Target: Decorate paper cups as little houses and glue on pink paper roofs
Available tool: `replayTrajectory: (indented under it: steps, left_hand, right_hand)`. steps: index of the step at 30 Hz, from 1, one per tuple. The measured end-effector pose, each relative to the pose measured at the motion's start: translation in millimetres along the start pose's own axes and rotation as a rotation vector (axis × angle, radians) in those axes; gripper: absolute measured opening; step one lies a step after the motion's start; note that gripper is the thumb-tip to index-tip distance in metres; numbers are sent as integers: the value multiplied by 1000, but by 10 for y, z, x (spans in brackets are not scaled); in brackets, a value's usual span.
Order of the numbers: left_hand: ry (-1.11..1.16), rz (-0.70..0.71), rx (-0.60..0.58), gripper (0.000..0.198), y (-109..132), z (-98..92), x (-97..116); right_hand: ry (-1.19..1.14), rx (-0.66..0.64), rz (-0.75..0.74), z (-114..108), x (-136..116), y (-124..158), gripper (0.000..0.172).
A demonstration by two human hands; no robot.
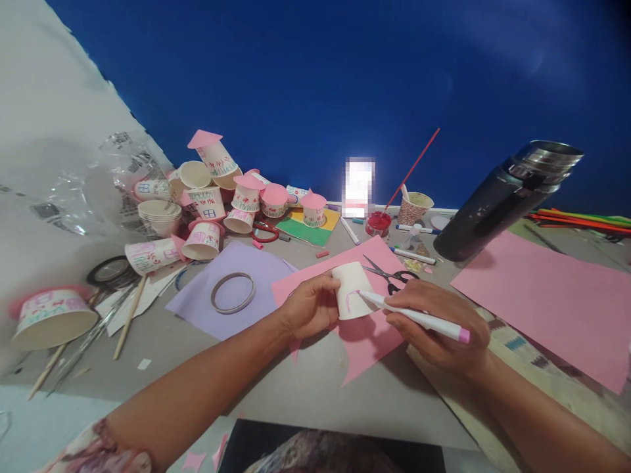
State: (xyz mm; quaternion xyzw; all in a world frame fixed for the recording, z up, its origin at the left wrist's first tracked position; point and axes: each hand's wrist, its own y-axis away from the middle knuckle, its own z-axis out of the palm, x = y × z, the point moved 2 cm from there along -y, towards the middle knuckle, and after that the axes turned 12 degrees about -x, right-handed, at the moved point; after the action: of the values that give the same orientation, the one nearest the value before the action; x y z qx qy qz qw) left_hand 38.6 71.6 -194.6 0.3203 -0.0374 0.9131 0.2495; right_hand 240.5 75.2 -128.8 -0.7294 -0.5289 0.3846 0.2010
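My left hand [314,303] is closed round the left side of a white paper cup [351,272], held upside down above the table. A short pink-purple line shows on the cup's side. In my right hand [441,322] is a white marker pen [424,320] with a pink end, its tip touching the cup at that line. Beneath both hands lies pink paper [365,355] with cut edges. Black-handled scissors [389,272] rest open on that paper, just behind the cup.
Several decorated paper cups [202,203] with pink roofs are heaped at the back left. A tape roll [233,293] lies on purple paper [197,305]. A tall dark flask [493,203] stands at the right, beside another pink sheet [557,299]. A red paint pot [378,225] holds a thin red stick.
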Motion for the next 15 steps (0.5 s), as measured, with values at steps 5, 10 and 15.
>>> replayTrajectory:
  steps: [5,10,15]
  left_hand:
    - [31,18,-7,30,-3,-22,10]
    - [38,6,-20,29,0,-31,11]
    - [39,-1,-31,28,2,-13,12]
  right_hand:
    - [22,17,1,-22,-2,13,27]
    - [30,-17,0,-32,-4,16,23]
    - [-35,-21,10,-42,15,31,20]
